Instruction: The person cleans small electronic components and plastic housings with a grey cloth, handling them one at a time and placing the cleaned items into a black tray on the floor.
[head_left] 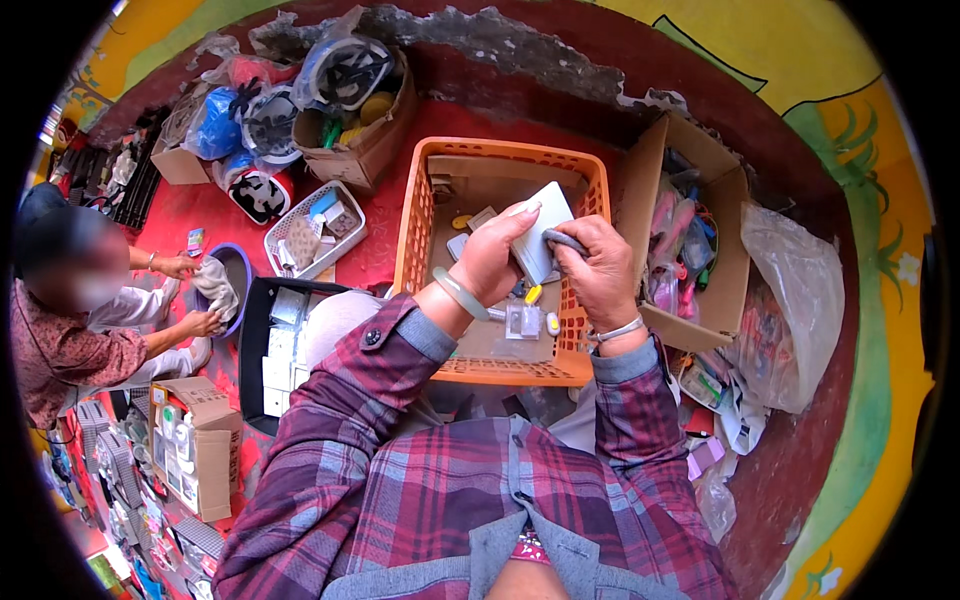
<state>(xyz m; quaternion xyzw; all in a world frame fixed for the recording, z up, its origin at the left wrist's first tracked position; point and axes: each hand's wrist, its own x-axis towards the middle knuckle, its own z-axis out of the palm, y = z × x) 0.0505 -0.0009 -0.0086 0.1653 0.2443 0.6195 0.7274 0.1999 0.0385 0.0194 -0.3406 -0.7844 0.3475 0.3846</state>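
In my left hand (490,255) is a flat white rectangular box (546,225), tilted upward, its exact kind unclear. My right hand (600,262) pinches a small grey cloth (566,241) against the right edge of the box. Both hands are above an orange plastic basket (420,200) lined with cardboard. Inside the basket lie a clear plastic case (523,322), a yellow-and-white small item (533,295) and several other small pieces, partly hidden by my hands.
A cardboard box (636,190) of bagged goods stands right of the basket. To the left are a white plastic basket (345,190), a black box (262,345) of white packs and a blue basin (243,275). A person (75,330) sits at far left, handling a cloth.
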